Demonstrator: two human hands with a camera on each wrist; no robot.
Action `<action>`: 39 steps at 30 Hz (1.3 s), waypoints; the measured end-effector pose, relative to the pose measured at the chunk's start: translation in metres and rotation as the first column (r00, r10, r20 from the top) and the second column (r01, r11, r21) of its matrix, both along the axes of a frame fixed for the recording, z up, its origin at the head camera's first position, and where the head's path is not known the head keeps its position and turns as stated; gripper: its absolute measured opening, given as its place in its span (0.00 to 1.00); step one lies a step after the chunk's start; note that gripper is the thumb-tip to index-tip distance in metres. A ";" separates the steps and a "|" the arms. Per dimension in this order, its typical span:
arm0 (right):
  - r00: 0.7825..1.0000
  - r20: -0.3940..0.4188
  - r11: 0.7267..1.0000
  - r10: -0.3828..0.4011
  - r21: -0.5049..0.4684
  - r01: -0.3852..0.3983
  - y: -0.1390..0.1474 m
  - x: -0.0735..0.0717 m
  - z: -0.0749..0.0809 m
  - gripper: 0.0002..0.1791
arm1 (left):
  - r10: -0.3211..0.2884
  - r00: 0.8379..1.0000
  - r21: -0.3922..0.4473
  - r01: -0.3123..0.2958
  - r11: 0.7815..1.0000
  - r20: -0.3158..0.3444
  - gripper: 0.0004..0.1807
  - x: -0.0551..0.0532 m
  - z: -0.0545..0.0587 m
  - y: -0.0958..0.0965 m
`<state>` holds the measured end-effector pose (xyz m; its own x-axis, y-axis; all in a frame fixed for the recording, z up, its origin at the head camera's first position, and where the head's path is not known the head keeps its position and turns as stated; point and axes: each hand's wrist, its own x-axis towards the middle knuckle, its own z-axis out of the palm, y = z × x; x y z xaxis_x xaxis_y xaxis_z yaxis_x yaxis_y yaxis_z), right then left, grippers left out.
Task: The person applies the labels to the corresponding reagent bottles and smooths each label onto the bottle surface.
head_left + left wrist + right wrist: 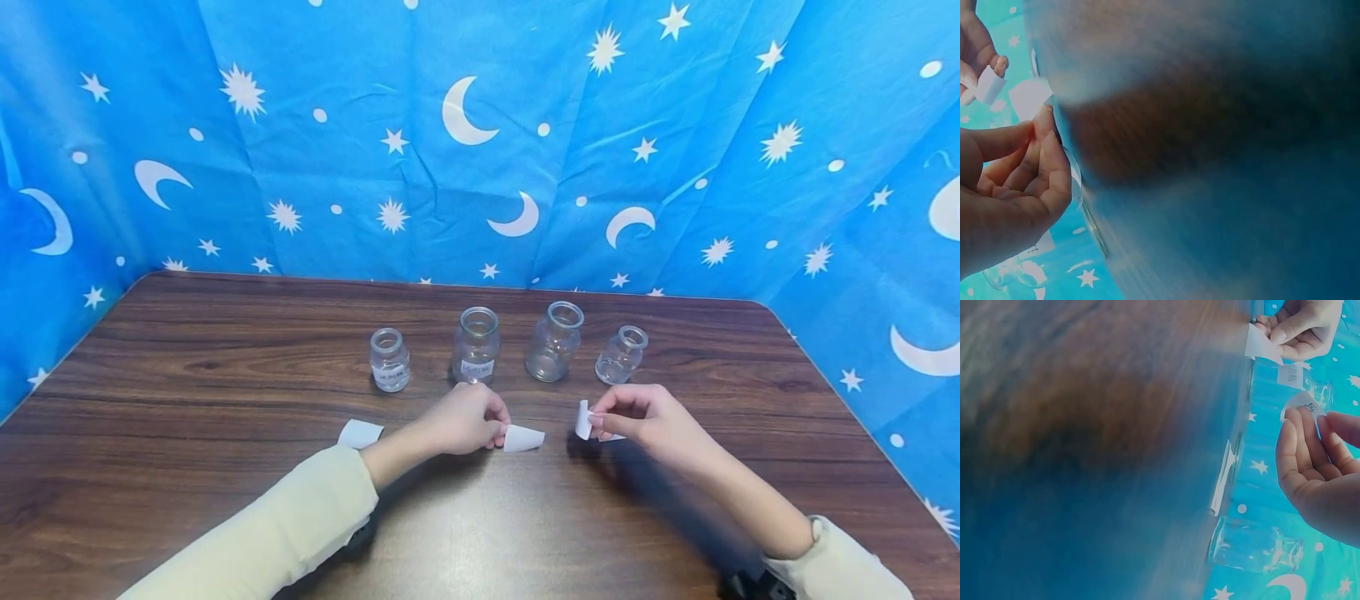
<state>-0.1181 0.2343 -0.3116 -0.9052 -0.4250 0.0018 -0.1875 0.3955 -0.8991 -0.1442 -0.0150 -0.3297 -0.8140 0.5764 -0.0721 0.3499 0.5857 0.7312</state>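
My left hand (468, 419) pinches a white paper piece (524, 438) by its edge, low over the table. To its right, my right hand (645, 421) holds a small curled white label (582, 420) between thumb and fingertips. Dark print shows on that label (1310, 406) in the right wrist view. Behind the hands stand a small glass jar (390, 358) and a larger glass jar (477, 337), each with a printed white label low on its side. A large jar (553, 342) and a small jar (622, 354) stand farther right, both upright and without lids.
On the wooden table (187, 400), a white paper piece (361, 433) lies by the left forearm. Another white paper piece (612, 437) is partly hidden under the right hand. A blue cloth (337, 167) with moons and stars hangs behind the table and along its sides.
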 end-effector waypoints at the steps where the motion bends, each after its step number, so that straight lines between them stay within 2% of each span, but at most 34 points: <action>1: 1.000 0.005 1.000 0.001 -0.001 -0.001 0.000 0.000 -0.001 0.06 | 0.002 1.000 -0.005 -0.002 1.000 -0.005 0.07 0.000 0.000 0.000; 5: 1.000 0.027 1.000 0.000 0.004 0.000 -0.001 -0.002 -0.002 0.07 | 0.010 0.999 -0.029 -0.011 1.000 -0.030 0.06 0.000 0.000 0.000; 9: 0.999 0.038 1.000 -0.003 0.007 0.003 -0.002 -0.002 -0.002 0.07 | 0.009 1.000 -0.028 -0.010 1.000 -0.020 0.04 0.001 0.001 0.000; 16: 1.000 0.008 1.000 -0.016 0.003 0.016 -0.003 -0.003 0.000 0.06 | 0.006 0.999 -0.025 -0.007 1.000 -0.036 0.07 0.000 0.006 -0.002; 21: 1.000 -0.018 1.000 -0.023 0.004 0.023 -0.007 -0.002 0.005 0.05 | 0.034 0.999 0.084 -0.032 0.996 -0.024 0.10 -0.002 0.018 -0.001; 25: 0.998 -0.052 1.000 -0.017 -0.012 0.017 -0.016 -0.003 0.013 0.05 | 0.022 0.999 0.198 -0.017 0.980 -0.024 0.10 -0.002 0.030 0.005; 27: 0.998 -0.058 0.999 -0.018 -0.033 0.016 -0.021 -0.003 0.017 0.06 | 0.010 1.000 0.242 -0.009 0.970 -0.002 0.10 -0.001 0.034 0.007; 31: 0.998 -0.048 0.996 -0.027 -0.080 0.023 -0.027 -0.004 0.022 0.07 | -0.004 1.000 0.275 -0.004 0.961 0.030 0.11 0.002 0.039 0.012; 39: 0.999 -0.027 0.995 -0.024 -0.093 0.021 -0.027 -0.006 0.024 0.11 | -0.013 0.999 0.310 0.003 0.951 0.031 0.10 0.000 0.038 0.017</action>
